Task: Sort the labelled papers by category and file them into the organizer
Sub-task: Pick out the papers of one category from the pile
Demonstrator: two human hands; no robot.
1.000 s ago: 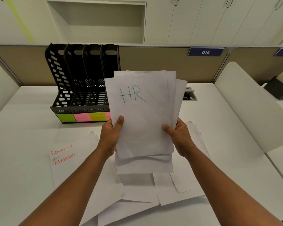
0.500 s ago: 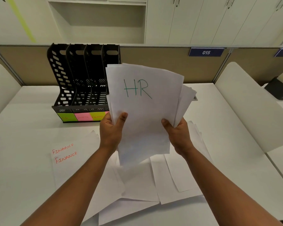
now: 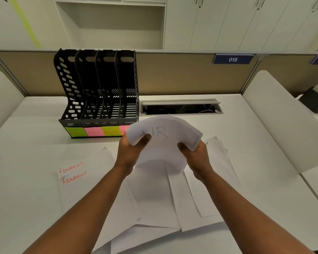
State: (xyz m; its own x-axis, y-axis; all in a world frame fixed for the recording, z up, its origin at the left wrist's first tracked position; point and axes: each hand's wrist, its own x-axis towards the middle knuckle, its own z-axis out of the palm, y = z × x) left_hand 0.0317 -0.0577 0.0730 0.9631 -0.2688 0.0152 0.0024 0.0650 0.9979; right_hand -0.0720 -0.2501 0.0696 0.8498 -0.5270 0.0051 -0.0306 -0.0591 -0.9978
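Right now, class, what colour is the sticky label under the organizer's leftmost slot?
Green, seen in the head view: leftmost label on the black organizer.

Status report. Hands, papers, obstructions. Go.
Left hand and right hand both grip HR stack, bowed over. Organizer slots open. Path unobstructed.

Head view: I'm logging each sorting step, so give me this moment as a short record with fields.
held item: stack of papers, top sheet marked HR, bent over forward
left hand: grips the stack's left edge
right hand: grips the stack's right edge
organizer: black, four upright slots, no papers visible inside, coloured sticky labels along the front
sorted pile: Finance sheets flat on the desk, to the left
unsorted: loose sheets lying under the arms
behind the stack: open cable tray in the desk
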